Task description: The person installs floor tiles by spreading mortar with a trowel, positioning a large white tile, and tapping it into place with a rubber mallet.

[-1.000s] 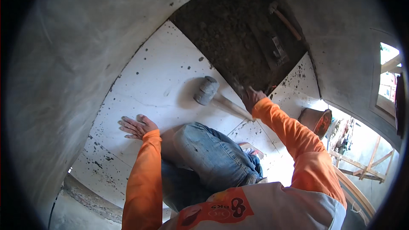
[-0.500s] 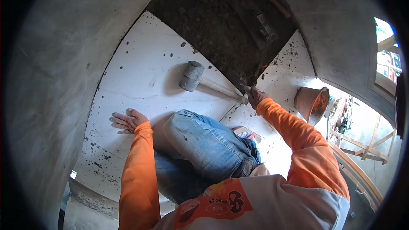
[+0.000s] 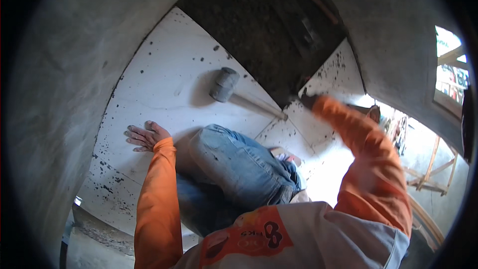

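Observation:
My left hand [image 3: 144, 137] lies flat on a large white floor tile [image 3: 164, 79], fingers spread, holding nothing. My right hand [image 3: 309, 100] is smeared by motion at the corner where the tiles meet the dark mortar bed [image 3: 249, 25]. Its fingers look closed round a small dark tool whose kind is too blurred to name. Between my hands a mallet [image 3: 225, 84] with a grey head lies on the tile. Its pale handle points toward my right hand, without being held. My bent knee, in blue jeans [image 3: 234, 157], is just below the mallet.
On the mortar bed lie a hammer [image 3: 321, 6] and a flat metal-looking tool [image 3: 307, 30]. Curved grey walls [image 3: 64, 69] rise on both sides. A bucket [image 3: 372, 113] is partly hidden behind my right arm. Wooden framing [image 3: 430, 169] stands at the right. Mortar crumbs dot the tiles.
My right hand has moved slightly up and right, away from the mallet handle's end; a dark strip along the tile edge has gone from there. My left hand stays flat on the tile.

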Demonstrator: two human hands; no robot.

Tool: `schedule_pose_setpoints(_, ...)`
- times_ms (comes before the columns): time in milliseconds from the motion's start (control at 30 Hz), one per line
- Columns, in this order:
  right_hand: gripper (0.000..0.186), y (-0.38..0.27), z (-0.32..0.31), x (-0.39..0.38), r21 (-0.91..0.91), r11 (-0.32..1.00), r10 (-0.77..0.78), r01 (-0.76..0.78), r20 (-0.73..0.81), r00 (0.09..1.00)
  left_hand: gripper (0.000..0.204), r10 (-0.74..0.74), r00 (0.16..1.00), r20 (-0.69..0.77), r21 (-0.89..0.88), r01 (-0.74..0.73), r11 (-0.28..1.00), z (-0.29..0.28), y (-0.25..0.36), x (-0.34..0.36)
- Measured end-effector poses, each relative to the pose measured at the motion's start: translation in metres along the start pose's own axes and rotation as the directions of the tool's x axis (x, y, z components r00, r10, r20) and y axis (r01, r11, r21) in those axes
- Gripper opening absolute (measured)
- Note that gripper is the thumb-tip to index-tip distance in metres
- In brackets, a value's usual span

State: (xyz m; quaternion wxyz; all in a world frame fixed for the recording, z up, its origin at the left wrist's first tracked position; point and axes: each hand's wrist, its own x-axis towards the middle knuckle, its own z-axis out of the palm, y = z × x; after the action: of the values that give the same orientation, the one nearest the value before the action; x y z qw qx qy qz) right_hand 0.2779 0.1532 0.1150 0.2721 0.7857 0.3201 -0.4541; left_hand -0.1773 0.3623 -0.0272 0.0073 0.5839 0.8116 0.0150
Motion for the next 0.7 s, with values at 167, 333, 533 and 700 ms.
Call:
schedule_pose_setpoints(167,0.043,0.073,-0.055,0.059,-0.235,0.971,-0.003,0.046,0.179,0.984,0.079,0.027,1.000,0.010,-0.034,-0.027,0.999,-0.004,-0.003,-0.007)
schedule_pose_setpoints(333,0.044,-0.049,-0.086,-0.028,-0.435,0.828,-0.318,0.355,0.157,0.935,0.079,0.008,1.000,-0.010,0.013,-0.008,1.000,-0.008,-0.004,0.005)
schedule_pose_setpoints(533,0.035,-0.062,-0.107,0.011,-0.438,0.869,-0.156,0.231,0.199,0.967,0.074,0.021,0.999,-0.045,-0.034,-0.022,0.999,-0.008,0.001,0.000)
schedule_pose_setpoints(700,0.035,-0.029,-0.037,0.052,-0.529,0.806,-0.277,0.266,0.061,0.959,0.071,0.036,0.997,-0.063,0.028,-0.034,0.999,-0.012,0.000,0.007)
